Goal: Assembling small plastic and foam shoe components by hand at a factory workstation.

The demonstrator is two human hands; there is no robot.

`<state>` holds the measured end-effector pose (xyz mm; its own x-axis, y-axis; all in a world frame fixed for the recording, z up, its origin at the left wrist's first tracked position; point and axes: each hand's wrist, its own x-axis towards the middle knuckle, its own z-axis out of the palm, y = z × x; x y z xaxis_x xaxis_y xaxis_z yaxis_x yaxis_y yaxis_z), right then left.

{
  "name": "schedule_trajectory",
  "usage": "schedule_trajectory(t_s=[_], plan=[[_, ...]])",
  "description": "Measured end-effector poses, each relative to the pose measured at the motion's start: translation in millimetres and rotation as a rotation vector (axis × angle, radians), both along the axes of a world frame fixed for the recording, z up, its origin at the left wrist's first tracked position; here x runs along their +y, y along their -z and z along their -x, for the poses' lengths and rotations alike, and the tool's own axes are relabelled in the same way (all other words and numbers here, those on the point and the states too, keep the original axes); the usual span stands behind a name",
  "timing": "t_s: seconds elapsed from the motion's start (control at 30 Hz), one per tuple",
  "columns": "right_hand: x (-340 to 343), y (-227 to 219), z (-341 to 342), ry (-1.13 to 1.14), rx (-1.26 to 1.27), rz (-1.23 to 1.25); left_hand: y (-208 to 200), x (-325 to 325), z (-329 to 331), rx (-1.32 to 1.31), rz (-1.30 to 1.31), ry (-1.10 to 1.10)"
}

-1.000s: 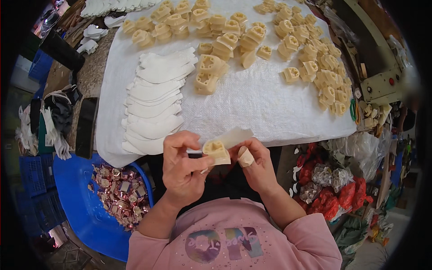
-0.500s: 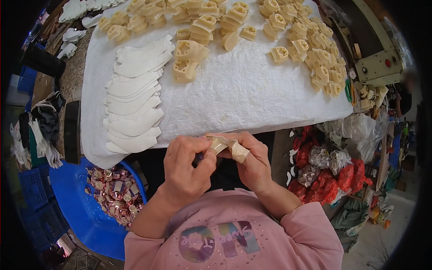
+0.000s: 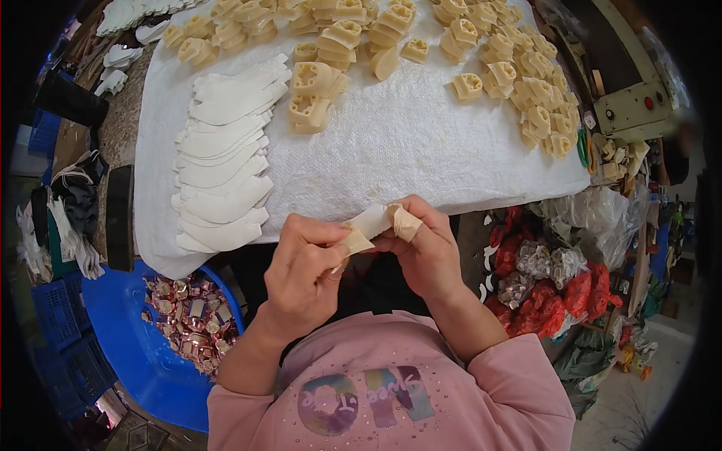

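Just in front of the table's near edge, a thin white cut piece [image 3: 370,222] is stretched between my two hands. My left hand [image 3: 307,263] pinches its left end, where a cream-coloured folded flap [image 3: 356,242] shows at the fingertips. My right hand [image 3: 429,255] grips the other end between thumb and fingers; a beige wrap [image 3: 406,222] covers the thumb. Behind my left hand, similar white cut pieces [image 3: 224,188] lie overlapped in a long row. Farther back stand cream moulded shoe heels [image 3: 308,113], hollow at one end.
White woven cloth [image 3: 376,158] covers the table. More heels [image 3: 541,94] crowd its right side. A blue tub [image 3: 162,376] with shiny pinkish parts [image 3: 197,316] stands at lower left. Red plastic bags [image 3: 538,308] lie at right. A dark upright object [image 3: 120,218] is by the table's left edge.
My right hand has risen slightly and my left hand has turned and dropped a little. More of the white piece now shows between them, with the flap at my left fingertips.
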<state>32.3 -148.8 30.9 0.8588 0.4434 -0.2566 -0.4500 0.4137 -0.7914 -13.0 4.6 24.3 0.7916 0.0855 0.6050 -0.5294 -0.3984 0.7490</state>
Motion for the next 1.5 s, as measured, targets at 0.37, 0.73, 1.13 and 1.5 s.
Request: schedule_trajectory(t_s=[0.37,0.73,1.13,1.5], plan=[[0.0,7.5,3.9,-0.093,-0.532,0.478,-2.1,-4.8,-4.1,-0.008,-0.475,-0.115],[-17.3,12.1,-35.2,-0.404,-0.130,0.244,9.5,-1.4,7.4,0.362,0.241,0.108],[2.8,25.9,-24.2,-0.258,-0.281,0.283,11.1,-6.2,4.5,0.323,0.066,0.105],[0.5,20.1,-20.7,-0.151,-0.777,0.337,11.4,-17.7,2.8,0.460,0.712,0.021]])
